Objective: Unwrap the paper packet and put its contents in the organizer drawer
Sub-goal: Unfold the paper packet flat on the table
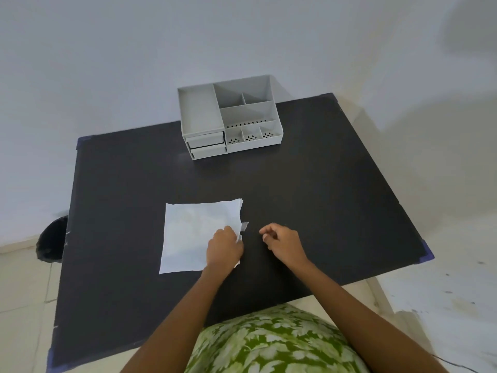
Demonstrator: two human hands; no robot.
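A white paper packet (pixel 193 232) lies flat on the black table (pixel 322 197), its right edge slightly lifted with a small strip of tape sticking out. My left hand (pixel 224 246) rests on the packet's right edge, fingers pinching the paper. My right hand (pixel 282 242) hovers just right of the packet, fingers loosely curled and holding nothing. A grey organizer (pixel 230 117) stands at the table's far edge, with open compartments on top and two small drawers (pixel 207 146) at its lower left; both drawers look shut. The packet's contents are hidden.
A dark round bin (pixel 52 239) stands on the floor left of the table. A pale wall rises behind the organizer. My lap in green leaf-print cloth (pixel 269 343) is at the table's near edge.
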